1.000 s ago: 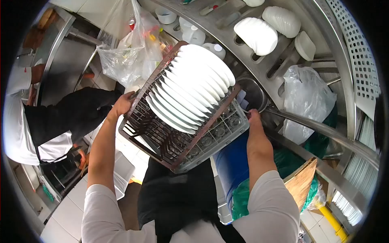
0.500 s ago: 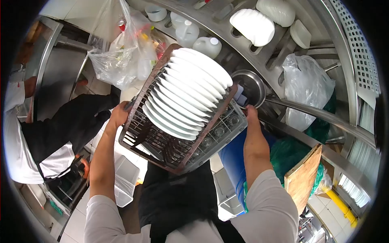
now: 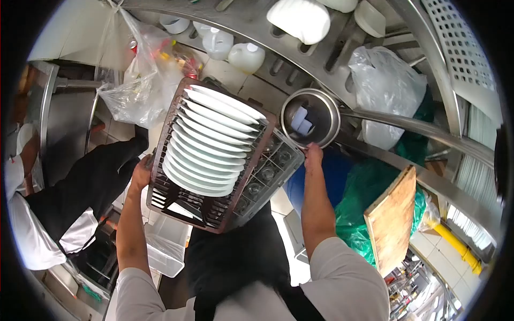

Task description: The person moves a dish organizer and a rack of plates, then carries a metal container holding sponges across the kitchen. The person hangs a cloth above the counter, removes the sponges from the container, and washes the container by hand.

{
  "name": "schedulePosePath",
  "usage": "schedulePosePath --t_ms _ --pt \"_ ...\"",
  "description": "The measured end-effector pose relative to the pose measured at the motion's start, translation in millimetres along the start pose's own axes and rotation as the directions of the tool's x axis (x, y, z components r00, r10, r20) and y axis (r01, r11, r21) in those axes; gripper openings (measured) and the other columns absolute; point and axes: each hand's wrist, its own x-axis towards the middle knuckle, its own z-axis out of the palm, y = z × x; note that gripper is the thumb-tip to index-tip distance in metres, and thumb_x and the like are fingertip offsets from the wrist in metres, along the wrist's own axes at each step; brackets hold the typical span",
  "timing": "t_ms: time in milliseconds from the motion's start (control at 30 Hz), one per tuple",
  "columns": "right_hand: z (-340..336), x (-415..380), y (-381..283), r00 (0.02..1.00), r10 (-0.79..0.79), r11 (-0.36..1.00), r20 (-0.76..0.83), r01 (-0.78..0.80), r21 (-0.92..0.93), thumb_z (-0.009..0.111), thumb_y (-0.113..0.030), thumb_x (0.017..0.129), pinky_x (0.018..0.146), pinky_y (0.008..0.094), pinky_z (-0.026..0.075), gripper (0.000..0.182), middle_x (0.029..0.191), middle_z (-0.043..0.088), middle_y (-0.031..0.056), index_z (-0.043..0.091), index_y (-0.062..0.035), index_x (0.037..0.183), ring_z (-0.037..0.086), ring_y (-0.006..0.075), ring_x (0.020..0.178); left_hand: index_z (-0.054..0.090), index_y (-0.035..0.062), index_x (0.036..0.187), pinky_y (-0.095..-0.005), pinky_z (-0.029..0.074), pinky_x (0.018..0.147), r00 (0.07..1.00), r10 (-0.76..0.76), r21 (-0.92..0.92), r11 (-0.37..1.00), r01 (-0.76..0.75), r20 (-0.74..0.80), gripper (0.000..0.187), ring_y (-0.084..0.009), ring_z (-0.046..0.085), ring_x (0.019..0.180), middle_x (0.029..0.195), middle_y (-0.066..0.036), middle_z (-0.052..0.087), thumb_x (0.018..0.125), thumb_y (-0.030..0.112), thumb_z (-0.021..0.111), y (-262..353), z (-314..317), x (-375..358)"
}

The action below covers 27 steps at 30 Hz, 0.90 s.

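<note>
A brown dish rack (image 3: 193, 220) holds a row of several white plates (image 3: 206, 142) standing on edge. It rests on a grey glass rack (image 3: 267, 172) whose compartments hold clear glasses. My left hand (image 3: 141, 170) grips the left side of the brown rack, its fingers partly hidden behind the edge. My right hand (image 3: 314, 154) is at the right corner of the grey rack, its fingers closed beside the rim of a steel pot (image 3: 333, 115). The rack's far corner and the pot hide much of that grip. Pale pieces (image 3: 301, 122) lie inside the pot.
At the left is a co-worker in a black apron (image 3: 80, 168). Plastic jugs (image 3: 246, 58) and a clear bag (image 3: 142, 88) are at the back. White bowls (image 3: 300, 20) sit on a metal shelf (image 3: 235, 27). A wooden board (image 3: 391, 222) leans at the right near green bags (image 3: 356, 206).
The stacked racks have shifted left and slightly down in view, with both my hands moving along. More of the pot and its contents now shows.
</note>
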Motion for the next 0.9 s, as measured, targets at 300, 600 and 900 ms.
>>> schedulePosePath --t_ms 300,600,900 --pt "-30 -90 -36 0.979 -0.199 0.980 -0.034 0.200 0.019 0.057 -0.007 0.078 0.065 0.0388 0.056 0.026 0.096 0.064 0.0116 0.059 -0.0005 0.103 0.065 0.0244 0.077 0.045 -0.0097 0.134 -0.0364 0.039 0.105 0.990 0.131 0.017 0.991 -0.132 0.047 0.059 -0.0411 0.048 0.127 0.135 -0.033 0.047 0.095 0.035 0.049 -31 4 19" --pt "-53 -249 -12 0.984 -0.175 0.966 0.024 0.167 0.196 0.056 -0.008 0.081 0.064 0.0362 0.056 0.013 0.085 0.059 0.0087 0.059 -0.0004 0.091 0.057 0.0183 0.070 0.046 -0.0127 0.132 -0.0337 0.034 0.107 0.987 0.104 -0.237 0.969 -0.072 0.122 0.070 -0.0360 0.049 0.127 0.131 -0.029 0.053 0.098 0.048 0.046 -14 -19 -19" --pt "-98 -398 19 0.987 -0.162 0.980 -0.012 0.162 0.114 0.056 -0.011 0.079 0.064 0.0350 0.055 0.014 0.076 0.058 0.0094 0.058 0.0016 0.074 0.058 0.0187 0.066 0.044 -0.0070 0.135 -0.0395 0.039 0.103 0.982 0.177 -0.038 0.983 -0.179 -0.063 0.069 -0.0420 0.050 0.123 0.127 -0.032 0.055 0.093 0.047 0.053 -47 -4 -108"
